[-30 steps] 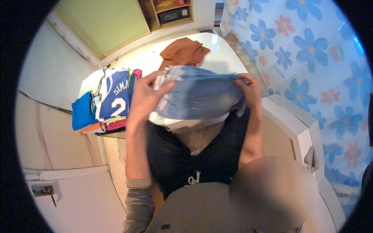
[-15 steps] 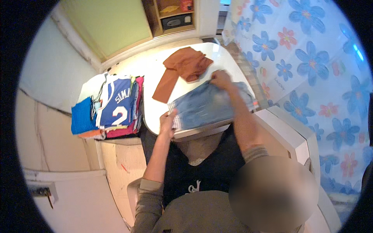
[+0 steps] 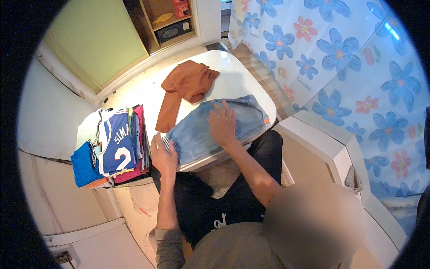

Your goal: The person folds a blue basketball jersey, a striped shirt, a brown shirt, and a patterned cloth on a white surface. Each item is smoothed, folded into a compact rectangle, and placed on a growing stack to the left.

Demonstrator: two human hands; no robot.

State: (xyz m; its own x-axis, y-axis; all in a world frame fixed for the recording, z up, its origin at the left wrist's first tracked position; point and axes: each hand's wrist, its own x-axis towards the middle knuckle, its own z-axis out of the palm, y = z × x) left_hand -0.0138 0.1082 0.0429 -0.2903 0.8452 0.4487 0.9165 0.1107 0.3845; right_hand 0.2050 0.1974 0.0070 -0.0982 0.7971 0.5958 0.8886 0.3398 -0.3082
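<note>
A folded blue denim garment (image 3: 246,117) lies across the near part of the white table, with a striped edge at its left end and a small orange tag at its right. My left hand (image 3: 164,157) holds that striped end, which shows between thumb and fingers. On the middle of the denim rests my right hand (image 3: 222,125), palm down with its fingers spread. Just beyond the denim is a rust-brown garment (image 3: 190,80), bunched at the top, one strip of it reaching toward me.
Left of the white table (image 3: 251,74) stands a pile of folded clothes, topped by a blue sports jersey (image 3: 117,141) and a bright blue knit piece (image 3: 85,166). A flowered curtain (image 3: 340,51) hangs at the right. Open shelves (image 3: 172,20) stand at the back.
My right hand has come from the denim's far edge to its middle, and its fingers have spread. The whole view has shifted, so the table appears further left.
</note>
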